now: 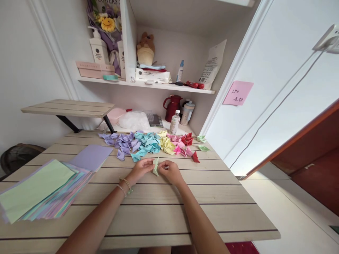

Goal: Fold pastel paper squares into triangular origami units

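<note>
- At our far left we see a fanned stack of coloured paper (76,194) on the worktop (143,211), pale green on top, with a lilac sheet (91,157) at its far end.
- Next come purple folded boats (124,143), heaped near the back, all sharp corners and flat facets.
- Our left hand (143,167), bracelets (126,185) at its wrist, pinches the left side of the piece we are holding between thumb and fingers.
- Just beyond that hand lie turquoise boats (149,143).
- Between our two hands, in front of the heap, is that piece, a pale green folded paper (156,167): slim, matt and plain, tapering to a point at either end and wider in the middle. Its finer creases are too small for us to read.
- Behind it sit yellow boats (166,145).
- Our right hand (171,171) is curled, thumb and fingertips pinching the paper's right edge.
- Further right we find pink boats (180,146), red boats (187,139) and two green boats (203,148), set apart from each other.
</note>
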{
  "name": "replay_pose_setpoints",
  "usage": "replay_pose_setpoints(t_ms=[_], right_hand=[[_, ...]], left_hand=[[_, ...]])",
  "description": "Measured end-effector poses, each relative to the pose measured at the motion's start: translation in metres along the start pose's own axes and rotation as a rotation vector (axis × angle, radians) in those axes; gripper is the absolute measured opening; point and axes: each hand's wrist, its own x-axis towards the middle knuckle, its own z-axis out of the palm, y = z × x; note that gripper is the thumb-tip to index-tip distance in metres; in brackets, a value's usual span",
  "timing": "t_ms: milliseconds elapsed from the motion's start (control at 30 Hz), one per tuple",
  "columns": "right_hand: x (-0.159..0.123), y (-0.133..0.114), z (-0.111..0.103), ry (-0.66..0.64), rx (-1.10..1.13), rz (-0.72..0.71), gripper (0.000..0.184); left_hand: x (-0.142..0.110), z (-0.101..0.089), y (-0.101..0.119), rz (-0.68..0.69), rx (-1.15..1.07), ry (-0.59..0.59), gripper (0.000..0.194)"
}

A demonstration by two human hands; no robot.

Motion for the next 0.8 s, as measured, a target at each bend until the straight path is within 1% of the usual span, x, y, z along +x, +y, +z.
replay_pose_setpoints(t_ms=[100, 200, 300, 367, 433, 533, 600, 700, 733, 800], right_hand=[[0.000, -0.001, 0.001, -0.037, 0.017, -0.021, 0.011], [-0.001, -0.002, 0.006, -0.007, 0.171, 0.029, 0.023], [-0.002, -0.005, 0.009, -0.026, 0.385, 0.091, 0.041], [-0.003, -0.008, 0.009, -0.061, 0.483, 0.116, 0.046], [-0.004, -0.011, 0.009, -0.071, 0.523, 0.121, 0.049], [-0.004, -0.014, 0.009, -0.050, 0.512, 0.080, 0.052], [-0.005, -0.013, 0.007, -0.013, 0.461, 0.034, 0.046], [-0.005, -0.011, 0.004, 0.052, 0.297, -0.056, 0.029], [-0.005, -0.010, 0.003, 0.062, 0.245, -0.083, 0.026], [-0.006, -0.009, 0.002, 0.059, 0.170, -0.119, 0.027]], left_hand=[[0.000, 0.001, -0.001, 0.008, 0.011, -0.025, 0.043], [-0.002, 0.005, -0.001, 0.017, -0.015, -0.024, 0.033], [-0.002, 0.008, -0.001, 0.054, -0.030, 0.056, 0.029], [-0.001, 0.008, -0.001, 0.096, -0.022, 0.120, 0.028], [0.000, 0.007, -0.002, 0.134, -0.006, 0.165, 0.028], [0.001, 0.005, -0.001, 0.155, -0.012, 0.224, 0.029], [0.002, 0.003, -0.001, 0.142, -0.041, 0.245, 0.030], [0.002, 0.004, -0.002, 0.121, -0.099, 0.229, 0.034], [0.002, 0.004, -0.002, 0.119, -0.115, 0.223, 0.036], [0.002, 0.005, -0.003, 0.119, -0.134, 0.227, 0.038]])
